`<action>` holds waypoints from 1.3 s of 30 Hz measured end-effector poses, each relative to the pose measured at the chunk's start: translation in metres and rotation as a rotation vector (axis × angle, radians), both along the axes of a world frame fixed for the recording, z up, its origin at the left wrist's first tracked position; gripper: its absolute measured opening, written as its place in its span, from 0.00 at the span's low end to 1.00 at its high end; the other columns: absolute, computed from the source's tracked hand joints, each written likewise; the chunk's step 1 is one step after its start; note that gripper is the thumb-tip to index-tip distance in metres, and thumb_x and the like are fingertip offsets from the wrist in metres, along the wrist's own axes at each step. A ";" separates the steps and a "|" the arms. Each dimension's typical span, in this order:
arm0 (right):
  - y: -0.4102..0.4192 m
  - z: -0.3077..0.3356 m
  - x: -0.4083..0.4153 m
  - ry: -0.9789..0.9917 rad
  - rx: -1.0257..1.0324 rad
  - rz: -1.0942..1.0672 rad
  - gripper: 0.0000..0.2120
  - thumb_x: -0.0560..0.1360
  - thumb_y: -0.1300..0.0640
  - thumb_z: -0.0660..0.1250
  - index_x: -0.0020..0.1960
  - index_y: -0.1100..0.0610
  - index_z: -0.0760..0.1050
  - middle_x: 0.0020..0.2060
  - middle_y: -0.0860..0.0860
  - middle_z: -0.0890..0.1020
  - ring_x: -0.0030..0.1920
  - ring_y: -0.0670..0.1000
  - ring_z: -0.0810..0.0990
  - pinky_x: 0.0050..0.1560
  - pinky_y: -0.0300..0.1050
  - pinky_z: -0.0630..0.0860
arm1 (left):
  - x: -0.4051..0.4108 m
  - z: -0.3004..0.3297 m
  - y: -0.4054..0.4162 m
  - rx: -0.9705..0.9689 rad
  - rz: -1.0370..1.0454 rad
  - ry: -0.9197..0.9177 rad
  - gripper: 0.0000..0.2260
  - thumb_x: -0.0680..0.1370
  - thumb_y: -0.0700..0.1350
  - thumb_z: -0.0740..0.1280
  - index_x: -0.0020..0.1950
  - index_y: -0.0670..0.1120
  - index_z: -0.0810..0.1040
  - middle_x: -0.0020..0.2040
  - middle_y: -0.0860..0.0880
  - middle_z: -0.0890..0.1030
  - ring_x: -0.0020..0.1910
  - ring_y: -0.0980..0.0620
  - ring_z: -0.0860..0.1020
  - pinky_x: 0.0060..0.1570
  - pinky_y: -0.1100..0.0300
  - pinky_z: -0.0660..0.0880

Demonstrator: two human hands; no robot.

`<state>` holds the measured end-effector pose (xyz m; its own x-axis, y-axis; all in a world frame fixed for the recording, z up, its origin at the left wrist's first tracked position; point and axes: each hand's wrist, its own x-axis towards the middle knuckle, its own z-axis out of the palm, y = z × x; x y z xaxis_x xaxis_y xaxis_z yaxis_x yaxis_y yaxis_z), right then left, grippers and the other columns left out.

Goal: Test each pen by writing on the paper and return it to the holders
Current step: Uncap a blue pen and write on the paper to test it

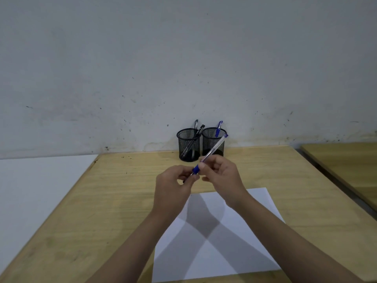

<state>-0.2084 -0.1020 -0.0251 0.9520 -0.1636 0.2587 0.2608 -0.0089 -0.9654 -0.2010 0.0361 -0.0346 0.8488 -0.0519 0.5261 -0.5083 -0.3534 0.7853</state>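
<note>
Blue-gripped, the clear plastic pen (210,155) slants up and away between both hands above the white sheet of paper (220,252). The right hand (221,176) pinches its barrel between thumb and fingers; the left hand (173,185) closes its fingertips at the tip end. Beyond the fingers stand two black mesh holders, the left one (188,145) with black pens, the right one (213,141) with a blue pen.

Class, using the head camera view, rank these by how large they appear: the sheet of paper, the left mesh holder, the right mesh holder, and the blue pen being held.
1. Paper
2. Left mesh holder and right mesh holder: look alike
3. Blue pen: slimmest, though nearer the camera
</note>
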 end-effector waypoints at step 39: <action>-0.022 -0.025 -0.005 0.288 0.156 -0.201 0.07 0.76 0.59 0.67 0.39 0.56 0.76 0.34 0.49 0.81 0.36 0.46 0.78 0.43 0.45 0.76 | 0.059 -0.062 0.085 0.369 0.346 0.391 0.10 0.73 0.50 0.69 0.53 0.52 0.82 0.52 0.52 0.81 0.52 0.52 0.77 0.55 0.53 0.73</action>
